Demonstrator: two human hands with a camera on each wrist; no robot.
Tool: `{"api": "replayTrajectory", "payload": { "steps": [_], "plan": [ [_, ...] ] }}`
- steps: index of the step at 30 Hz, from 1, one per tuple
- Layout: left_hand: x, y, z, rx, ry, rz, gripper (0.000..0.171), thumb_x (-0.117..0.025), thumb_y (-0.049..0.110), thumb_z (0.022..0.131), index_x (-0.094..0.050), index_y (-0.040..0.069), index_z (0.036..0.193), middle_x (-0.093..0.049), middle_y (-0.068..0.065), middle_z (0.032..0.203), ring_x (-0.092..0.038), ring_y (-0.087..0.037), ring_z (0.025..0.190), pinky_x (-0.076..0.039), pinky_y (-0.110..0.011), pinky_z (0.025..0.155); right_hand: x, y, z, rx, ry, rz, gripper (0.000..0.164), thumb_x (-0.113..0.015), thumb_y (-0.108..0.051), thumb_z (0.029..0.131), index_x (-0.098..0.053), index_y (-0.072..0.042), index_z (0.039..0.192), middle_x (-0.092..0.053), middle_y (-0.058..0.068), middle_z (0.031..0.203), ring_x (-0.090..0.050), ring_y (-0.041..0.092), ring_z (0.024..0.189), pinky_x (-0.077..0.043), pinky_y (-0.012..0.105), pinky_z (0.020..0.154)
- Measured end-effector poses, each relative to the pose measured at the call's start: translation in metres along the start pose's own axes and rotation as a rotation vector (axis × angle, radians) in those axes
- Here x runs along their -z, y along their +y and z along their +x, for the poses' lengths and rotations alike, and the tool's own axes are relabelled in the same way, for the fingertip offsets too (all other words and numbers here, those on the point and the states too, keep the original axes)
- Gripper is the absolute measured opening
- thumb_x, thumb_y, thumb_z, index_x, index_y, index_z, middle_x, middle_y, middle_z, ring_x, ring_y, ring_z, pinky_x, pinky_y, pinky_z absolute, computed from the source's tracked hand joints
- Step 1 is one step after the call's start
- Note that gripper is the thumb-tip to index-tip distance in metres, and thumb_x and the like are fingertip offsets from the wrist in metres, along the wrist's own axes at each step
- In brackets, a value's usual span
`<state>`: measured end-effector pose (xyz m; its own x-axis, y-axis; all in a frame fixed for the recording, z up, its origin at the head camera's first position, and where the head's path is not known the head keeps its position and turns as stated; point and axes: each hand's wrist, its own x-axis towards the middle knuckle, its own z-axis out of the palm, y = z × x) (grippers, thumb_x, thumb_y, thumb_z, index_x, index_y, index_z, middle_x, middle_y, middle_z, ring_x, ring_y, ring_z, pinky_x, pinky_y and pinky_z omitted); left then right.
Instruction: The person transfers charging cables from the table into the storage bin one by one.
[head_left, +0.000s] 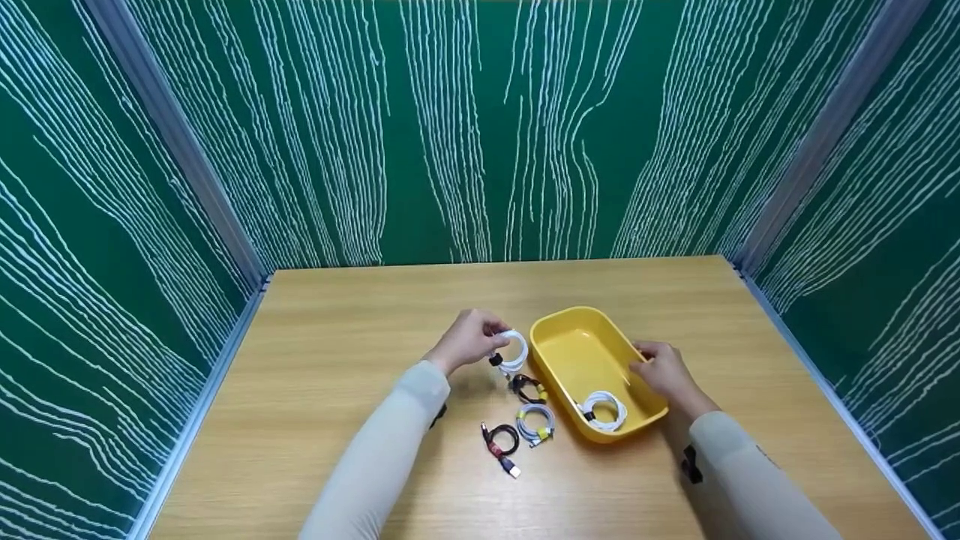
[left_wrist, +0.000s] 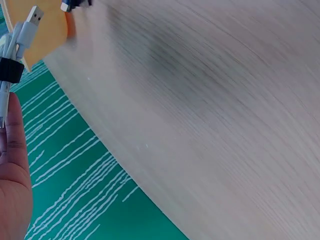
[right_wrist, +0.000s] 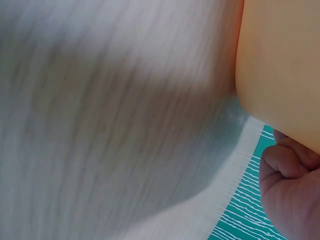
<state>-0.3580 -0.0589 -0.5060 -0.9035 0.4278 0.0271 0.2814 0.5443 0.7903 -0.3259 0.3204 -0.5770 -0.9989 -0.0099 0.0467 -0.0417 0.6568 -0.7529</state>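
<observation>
My left hand (head_left: pixel 470 339) pinches a coiled white USB cable (head_left: pixel 516 352) just off the left side of the yellow bin (head_left: pixel 577 341). A black strap (left_wrist: pixel 11 70) binds this coil, and its USB plug (left_wrist: pixel 30 27) shows in the left wrist view. With the right hand (head_left: pixel 667 371) I grip the bin's right rim, thumb over the inside. Another white coiled cable (head_left: pixel 616 401) lies in the bin's near end. Beside the bin on the table are a black cable with a yellow tie (head_left: pixel 531 388), a grey cable (head_left: pixel 523 417) and a black cable with a red tie (head_left: pixel 501 444).
The wooden table (head_left: pixel 337 315) reaches back to a green wall (head_left: pixel 420 150) with white wavy lines. Metal posts (head_left: pixel 180 135) stand at the corners, and rails run along both table sides. The bin's outer wall (right_wrist: pixel 280 60) fills the right wrist view's upper right.
</observation>
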Motion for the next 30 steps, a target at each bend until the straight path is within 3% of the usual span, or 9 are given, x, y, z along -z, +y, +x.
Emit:
{"api": "replayTrajectory", "payload": {
  "steps": [10,17,30],
  "plan": [
    [-0.008,0.009,0.005,-0.043,0.056,-0.061,0.016,-0.078,0.015,0.102,-0.084,0.011,0.116,-0.074,-0.003,0.103,-0.066,-0.013,0.084,-0.060,-0.023,0.073,0.000,0.000,0.001,-0.015,-0.022,0.009,0.045,-0.069,0.005,0.094,-0.065,0.013,0.138,-0.071,0.036,0.129,-0.069,0.034,0.108,-0.055,0.022,0.079],
    [-0.014,0.016,0.011,-0.099,0.103,-0.096,0.016,-0.079,0.015,0.100,-0.085,0.009,0.114,-0.072,-0.005,0.100,-0.063,-0.012,0.084,-0.056,-0.021,0.070,0.002,0.000,0.002,-0.022,-0.025,-0.002,0.043,-0.066,0.004,0.095,-0.067,0.012,0.138,-0.074,0.032,0.124,-0.066,0.027,0.099,-0.052,0.019,0.073],
    [-0.025,0.024,0.015,-0.069,0.099,-0.136,0.017,-0.078,0.013,0.102,-0.084,0.011,0.117,-0.073,-0.003,0.104,-0.064,-0.015,0.089,-0.059,-0.023,0.074,-0.002,-0.003,-0.001,-0.057,-0.019,0.024,0.047,-0.068,0.003,0.095,-0.064,0.011,0.141,-0.072,0.033,0.129,-0.067,0.030,0.107,-0.054,0.020,0.079]
  ]
}}
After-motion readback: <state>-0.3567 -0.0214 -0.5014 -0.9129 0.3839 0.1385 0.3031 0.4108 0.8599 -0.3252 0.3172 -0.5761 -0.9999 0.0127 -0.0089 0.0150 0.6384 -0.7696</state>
